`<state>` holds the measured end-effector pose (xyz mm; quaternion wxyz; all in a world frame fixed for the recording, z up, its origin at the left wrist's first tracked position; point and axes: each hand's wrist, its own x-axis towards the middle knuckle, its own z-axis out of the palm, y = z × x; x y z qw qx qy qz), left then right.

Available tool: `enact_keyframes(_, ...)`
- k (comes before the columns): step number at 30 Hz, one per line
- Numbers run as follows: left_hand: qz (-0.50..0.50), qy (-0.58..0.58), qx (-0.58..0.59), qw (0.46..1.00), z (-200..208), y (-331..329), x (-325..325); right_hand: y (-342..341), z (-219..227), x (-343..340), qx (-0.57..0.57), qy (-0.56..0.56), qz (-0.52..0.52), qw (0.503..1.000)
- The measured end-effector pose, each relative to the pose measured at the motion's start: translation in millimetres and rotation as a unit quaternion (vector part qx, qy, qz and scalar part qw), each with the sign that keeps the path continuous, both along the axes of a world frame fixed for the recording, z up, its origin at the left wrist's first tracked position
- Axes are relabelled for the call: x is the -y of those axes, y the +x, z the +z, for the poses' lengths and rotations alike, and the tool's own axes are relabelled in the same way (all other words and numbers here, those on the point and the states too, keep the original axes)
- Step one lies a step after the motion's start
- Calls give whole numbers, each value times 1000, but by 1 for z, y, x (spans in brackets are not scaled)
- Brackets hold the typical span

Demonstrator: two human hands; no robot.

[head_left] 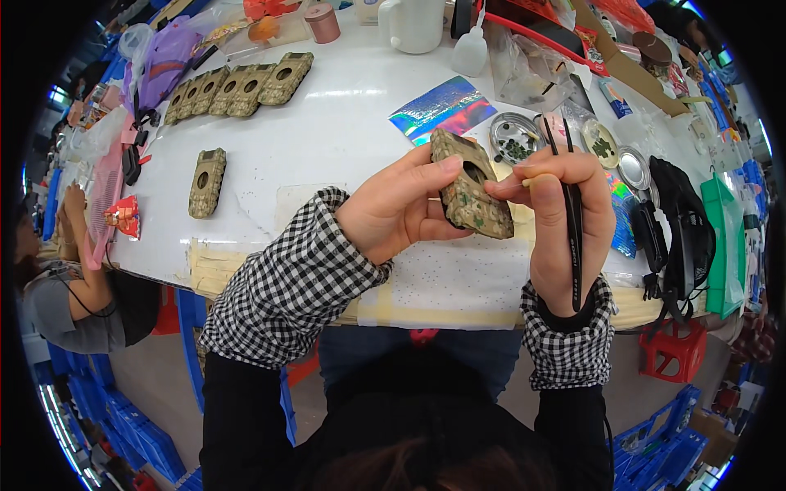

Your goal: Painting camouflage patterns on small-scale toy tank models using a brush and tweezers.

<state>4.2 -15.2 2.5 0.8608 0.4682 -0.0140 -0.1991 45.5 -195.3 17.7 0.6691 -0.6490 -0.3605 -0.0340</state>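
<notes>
My left hand (389,204) is closed around a camouflage-patterned case (483,211) with a round dark hole, held tilted above the table. My right hand (585,200) has black tweezers (575,254) gripped against its palm, their tips pointing away from me. Between its thumb and forefinger sits the pale end of something thin, too small to name, and its fingertips reach the case beside the hole. Beyond the hands lie a metal dish (509,123) with small dark green pieces and a cream dish (603,149) with more of them.
Several matching cases (243,88) form a row at the far left, and a single case (207,183) lies nearer. A shiny holographic sheet (442,108) is behind my hands. A white mug (412,24), black bag (686,221) and green tray (714,245) stand around. Another person (82,299) sits at left.
</notes>
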Motion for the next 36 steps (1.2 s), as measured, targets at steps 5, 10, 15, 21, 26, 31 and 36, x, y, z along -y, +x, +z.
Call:
enact_keyframes(5, 6, 14, -1, 1000, 2, -1, 1, -1, 0, 0, -4, 1, 0, 1000)
enact_keyframes(10, 7, 18, -2, 1000, 1, -1, 1, -1, 0, 0, -4, -4, -5, 1000)
enact_keyframes(15, 7, 13, -4, 1000, 1, -1, 1, -2, 0, -1, -28, 20, 4, 999)
enact_keyframes(21, 10, 5, -6, 1000, 2, -2, 1, -3, -1, -1, -64, 52, 1, 997)
enact_keyframes(26, 25, -19, -19, 999, -1, 0, -4, 2, -4, 12, -37, 63, -91, 993)
enact_keyframes(31, 57, -61, -23, 996, -7, 3, -10, 12, -18, 30, 161, -127, -229, 952)
enact_keyframes(36, 77, -87, -41, 992, -6, 2, -8, 15, -23, 25, 247, -252, -218, 910)
